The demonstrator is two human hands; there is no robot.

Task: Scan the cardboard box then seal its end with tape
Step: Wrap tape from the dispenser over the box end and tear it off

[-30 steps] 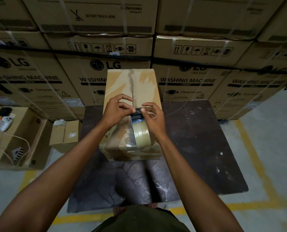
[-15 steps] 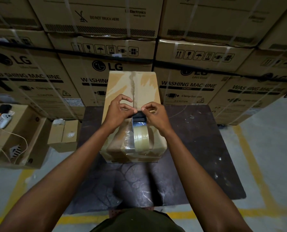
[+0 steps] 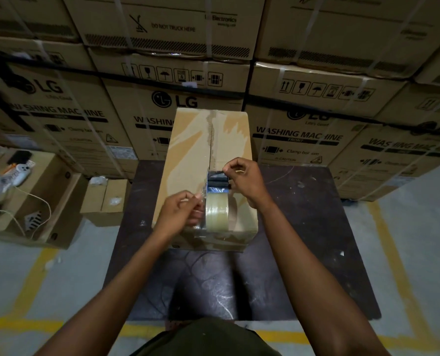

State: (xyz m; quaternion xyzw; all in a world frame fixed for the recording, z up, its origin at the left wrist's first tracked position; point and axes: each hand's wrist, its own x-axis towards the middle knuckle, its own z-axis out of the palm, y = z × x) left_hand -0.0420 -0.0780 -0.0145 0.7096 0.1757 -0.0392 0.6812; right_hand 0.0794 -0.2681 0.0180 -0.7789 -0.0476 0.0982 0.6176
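Observation:
A long cardboard box (image 3: 188,155) lies on a dark table (image 3: 303,227), its top seam running away from me and its near end wrapped in clear tape. A tape dispenser with a clear roll (image 3: 216,210) stands on the box's near top. My right hand (image 3: 244,178) pinches the dispenser's dark blade end. My left hand (image 3: 181,213), beside the roll on its left, pinches the loose end of the clear tape.
Strapped washing machine cartons (image 3: 303,134) are stacked like a wall behind the table. At the left, an open carton (image 3: 49,201) holds a white hand scanner (image 3: 18,172) with its cord, and a small box (image 3: 106,201) sits beside it. Yellow lines (image 3: 34,276) mark the grey floor.
My left hand has moved from the dispenser's blade down toward me, drawing the tape's free end along the roll's left side. The right hand stays at the blade.

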